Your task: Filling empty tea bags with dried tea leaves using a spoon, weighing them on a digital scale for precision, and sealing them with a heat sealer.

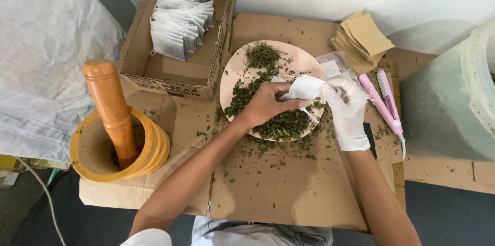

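The bare left hand [265, 104] and gloved right hand [346, 107] both pinch a small white filter bag [305, 87] over the pink plate [234, 68] of dried green leaves [281, 125]; its opening is hidden behind the fingers. Far left, a brown carton [178, 73] holds white bags [181, 14]; tan paper squares [363, 37] lie far right.

Noted: pale pink plate [234, 71] w/ dark green dried leaves [281, 125], white sachet [305, 87], white glove on right hand [348, 109], yellow-orange mortar [154, 148], pink sealer [384, 103], tan envelopes [363, 40].

Head view, steeply downward, close.
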